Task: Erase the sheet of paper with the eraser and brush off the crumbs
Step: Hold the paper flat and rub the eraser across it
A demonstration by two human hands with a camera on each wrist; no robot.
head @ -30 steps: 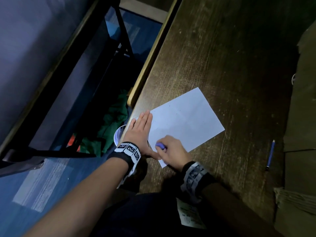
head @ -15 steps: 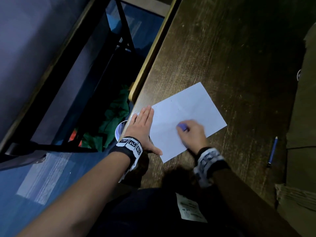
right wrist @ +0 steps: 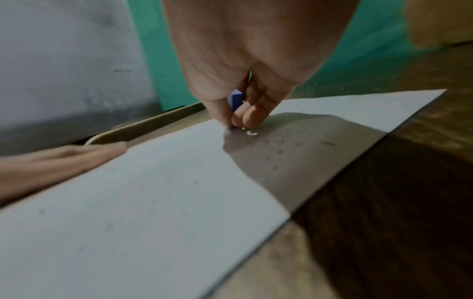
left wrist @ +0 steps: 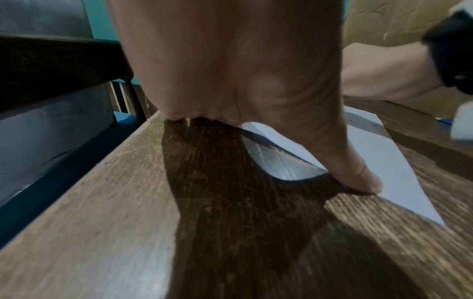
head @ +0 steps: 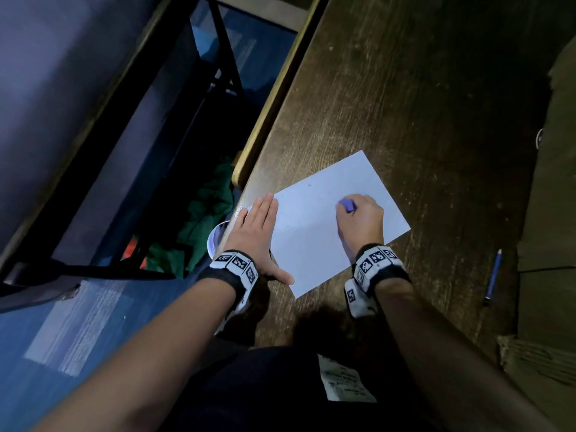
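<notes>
A white sheet of paper (head: 314, 232) lies at an angle on the dark wooden table (head: 405, 98). My right hand (head: 358, 219) pinches a small blue eraser (head: 347, 204) and presses it onto the middle of the sheet. The right wrist view shows the eraser (right wrist: 236, 99) between thumb and curled fingers, with dark crumbs (right wrist: 279, 145) scattered on the paper (right wrist: 143, 202) beside it. My left hand (head: 257, 226) lies flat with straight fingers along the sheet's left edge. Its thumb (left wrist: 358, 174) presses the near corner of the paper (left wrist: 384, 161).
A blue pencil (head: 493, 277) lies on the table to the right of the sheet. Brown cardboard (head: 548, 213) borders the table's right side. The table's left edge (head: 274, 98) drops to a blue floor with a chair frame, green cloth (head: 205, 219) and a white cup (head: 215, 238).
My right hand has carried the eraser from the sheet's near corner up toward its middle. The left hand has stayed flat on the left edge.
</notes>
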